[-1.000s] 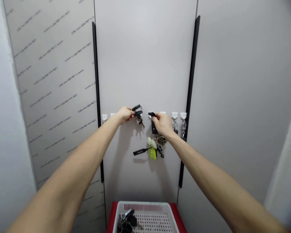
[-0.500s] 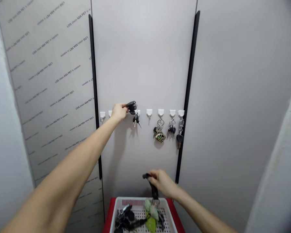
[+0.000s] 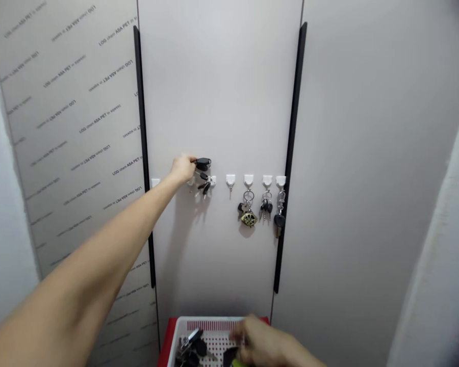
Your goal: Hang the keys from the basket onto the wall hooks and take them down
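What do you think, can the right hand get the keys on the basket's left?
Probably yes: the right hand is at the basket and nothing seems to block those keys, though it may hold something dark.

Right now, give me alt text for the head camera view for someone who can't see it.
A person's left hand holds a bunch of keys with black fobs at a row of white hooks on a pale panel. The blurred right hand is at a white perforated basket with more keys; three key sets hang from hooks at right.
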### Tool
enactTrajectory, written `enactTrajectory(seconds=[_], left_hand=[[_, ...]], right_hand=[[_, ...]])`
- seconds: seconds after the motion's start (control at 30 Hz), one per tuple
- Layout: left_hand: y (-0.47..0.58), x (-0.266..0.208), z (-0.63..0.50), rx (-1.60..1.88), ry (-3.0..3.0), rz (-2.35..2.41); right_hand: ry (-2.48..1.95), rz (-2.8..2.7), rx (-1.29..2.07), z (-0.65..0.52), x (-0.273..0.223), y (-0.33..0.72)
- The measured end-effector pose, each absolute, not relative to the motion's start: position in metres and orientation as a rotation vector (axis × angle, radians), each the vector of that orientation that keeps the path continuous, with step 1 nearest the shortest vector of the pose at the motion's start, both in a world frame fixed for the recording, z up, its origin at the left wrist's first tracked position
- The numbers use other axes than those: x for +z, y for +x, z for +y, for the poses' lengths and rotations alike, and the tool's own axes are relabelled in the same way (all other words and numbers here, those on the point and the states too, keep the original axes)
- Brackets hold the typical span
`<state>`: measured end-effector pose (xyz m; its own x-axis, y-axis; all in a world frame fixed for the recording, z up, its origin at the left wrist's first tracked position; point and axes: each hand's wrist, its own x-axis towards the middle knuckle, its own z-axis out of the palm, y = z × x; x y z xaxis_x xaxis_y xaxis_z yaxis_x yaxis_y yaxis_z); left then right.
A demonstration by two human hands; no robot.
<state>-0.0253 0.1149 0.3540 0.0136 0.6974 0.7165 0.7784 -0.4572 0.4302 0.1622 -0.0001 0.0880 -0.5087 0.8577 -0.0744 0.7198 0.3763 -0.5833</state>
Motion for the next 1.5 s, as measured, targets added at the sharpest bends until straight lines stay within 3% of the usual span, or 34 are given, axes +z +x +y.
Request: enactTrajectory(seconds=[0.1, 0.27, 0.5, 0.63, 0.73, 0.9, 1.0, 1.27, 1.37, 1.5], left_hand=[[-0.019, 0.346, 0.115, -1.457, -2.228, -1.583], [-0.015, 0.337, 0.109, -1.441, -2.182, -1.618], [-0.013, 0.342, 0.105, -1.322, -2.133, -1.335], [-0.014, 0.343, 0.106, -1.355, -2.119, -1.396], [-0.019, 0.340, 0.108, -1.434, -2.101, -1.532], [-0.025, 0.326, 0.113, -1.627, -2.137, -1.748], [-0.026, 0.315, 0.113, -1.801, -2.254, -1.831], [-0.025, 0.285, 0.099, -2.246, -2.359, -1.887], [-0.029, 0.273, 0.090, -2.246, -2.403, -1.926], [-0.038, 0.252, 0.078, -2.119, -2.504, -2.091]], right_hand=[[-1.084, -2.077, 0.608, 0.034, 0.167, 0.142], [-1.004, -1.711, 0.316, 0.094, 0.271, 0.104], [-1.165, -1.637, -0.189, 0.100, 0.267, 0.097], [-1.207, -1.583, -0.235, 0.092, 0.263, 0.096], [-1.076, -1.629, -0.071, 0.093, 0.262, 0.089], [-0.869, -1.413, 0.575, 0.095, 0.265, 0.079], [-0.945, -1.412, 0.674, 0.092, 0.281, 0.085], [-1.548, -2.007, -0.044, 0.088, 0.362, 0.088], [-1.602, -2.179, -0.359, 0.095, 0.373, 0.080], [-1.586, -2.355, -0.444, 0.104, 0.373, 0.079]])
